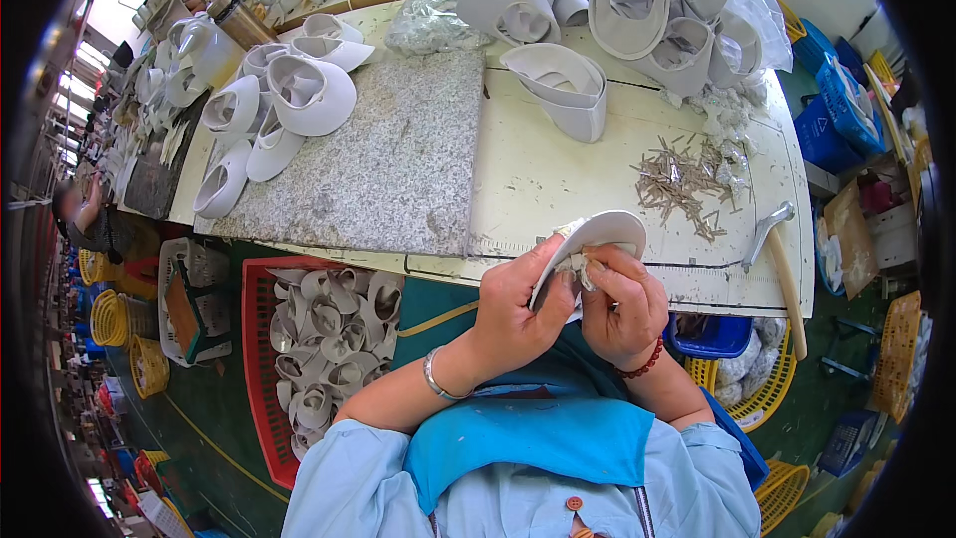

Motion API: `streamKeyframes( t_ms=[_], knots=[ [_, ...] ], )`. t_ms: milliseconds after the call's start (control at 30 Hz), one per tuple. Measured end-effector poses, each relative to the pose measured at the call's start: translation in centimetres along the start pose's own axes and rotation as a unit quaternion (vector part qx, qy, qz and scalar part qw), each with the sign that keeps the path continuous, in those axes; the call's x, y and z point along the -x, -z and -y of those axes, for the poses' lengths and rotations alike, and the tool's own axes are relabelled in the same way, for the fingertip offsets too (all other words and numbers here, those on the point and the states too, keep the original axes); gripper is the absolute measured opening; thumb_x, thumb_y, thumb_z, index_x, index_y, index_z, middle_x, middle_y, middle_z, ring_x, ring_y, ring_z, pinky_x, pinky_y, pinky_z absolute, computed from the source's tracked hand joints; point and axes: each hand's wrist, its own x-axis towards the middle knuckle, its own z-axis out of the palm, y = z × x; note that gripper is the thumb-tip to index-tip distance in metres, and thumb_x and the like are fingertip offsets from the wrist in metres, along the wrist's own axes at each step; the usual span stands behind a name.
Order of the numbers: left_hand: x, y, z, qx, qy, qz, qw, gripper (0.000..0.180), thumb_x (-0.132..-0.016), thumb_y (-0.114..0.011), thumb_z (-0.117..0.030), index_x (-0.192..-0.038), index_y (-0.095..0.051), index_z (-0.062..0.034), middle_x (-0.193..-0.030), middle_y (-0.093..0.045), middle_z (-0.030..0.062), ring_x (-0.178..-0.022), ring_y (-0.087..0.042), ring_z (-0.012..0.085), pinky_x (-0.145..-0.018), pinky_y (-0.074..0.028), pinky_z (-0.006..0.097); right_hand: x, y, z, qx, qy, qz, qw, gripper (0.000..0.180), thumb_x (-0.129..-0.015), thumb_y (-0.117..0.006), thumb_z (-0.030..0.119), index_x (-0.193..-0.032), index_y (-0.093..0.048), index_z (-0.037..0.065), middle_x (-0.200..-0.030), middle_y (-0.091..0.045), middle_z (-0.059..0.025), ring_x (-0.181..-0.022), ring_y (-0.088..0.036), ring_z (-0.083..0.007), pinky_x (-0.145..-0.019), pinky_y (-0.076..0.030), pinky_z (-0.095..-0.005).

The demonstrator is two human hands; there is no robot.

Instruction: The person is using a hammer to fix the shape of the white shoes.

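A white shoe upper [621, 227] is held up in front of me, just past the table's near edge. My left hand [506, 301] grips its left side, with the thumb inside the opening. At its right side my right hand [625, 311] has its fingers pinched together at crumpled whitish material [576, 261] in the opening. Whether the right fingers hold a small tool or pin is hidden. Further back on the table, a pair of nested white uppers [560, 90] stands alone.
White uppers [311, 100] sit on a grey stone slab [398, 159]; more crowd the table's back [637, 10]. Small metal pins [687, 179] lie in a heap beside a hammer [787, 279]. A red basket [261, 359] of uppers stands at left, a blue bin [709, 337] at right.
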Motion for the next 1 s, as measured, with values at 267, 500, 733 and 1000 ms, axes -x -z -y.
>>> streamKeyframes(
  t_ms=[267,500,733,1000],
  knots=[
    [0.06,-0.08,0.10,-0.005,-0.006,0.011,1.000,0.035,-0.090,-0.056,-0.007,-0.120,-0.058,0.0098,-0.087,-0.067,0.0208,-0.069,-0.067,0.0257,-0.064,-0.053,0.032,0.31,-0.22,0.21,-0.024,-0.019,-0.020,0.999,0.022,-0.079,-0.067,-0.006,-0.098,-0.059,0.002,-0.090,-0.069,-0.0188,-0.068,-0.068,-0.0258,-0.054,-0.053,-0.0306],
    [0.21,-0.05,0.45,-0.015,-0.038,0.008,0.999,0.035,-0.089,-0.056,-0.007,-0.121,-0.057,0.0092,-0.088,-0.067,0.0213,-0.071,-0.067,0.0280,-0.066,-0.054,0.033,0.26,-0.36,0.39,-0.039,-0.033,-0.032,0.998,0.021,-0.079,-0.068,-0.006,-0.096,-0.059,0.002,-0.088,-0.069,-0.0191,-0.066,-0.067,-0.0256,-0.055,-0.054,-0.0307],
    [-0.14,0.09,0.45,-0.016,-0.056,0.023,0.998,0.034,-0.087,-0.057,-0.004,-0.118,-0.058,0.0087,-0.092,-0.067,0.0225,-0.076,-0.069,0.0304,-0.069,-0.055,0.034,0.63,-0.28,0.29,-0.086,-0.074,-0.030,0.993,0.020,-0.078,-0.069,-0.006,-0.095,-0.060,0.002,-0.087,-0.069,-0.0189,-0.062,-0.066,-0.0238,-0.054,-0.052,-0.0295],
    [-0.11,-0.52,-0.32,-0.041,-0.028,0.000,0.999,0.033,-0.082,-0.067,-0.004,-0.113,-0.062,0.0057,-0.094,-0.069,0.0210,-0.079,-0.070,0.0299,-0.069,-0.056,0.034,0.32,0.29,-0.39,-0.187,-0.128,-0.014,0.974,0.014,-0.085,-0.068,-0.003,-0.095,-0.059,0.002,-0.092,-0.067,-0.0149,-0.062,-0.055,-0.0104,-0.051,-0.042,-0.0210]
  ],
)
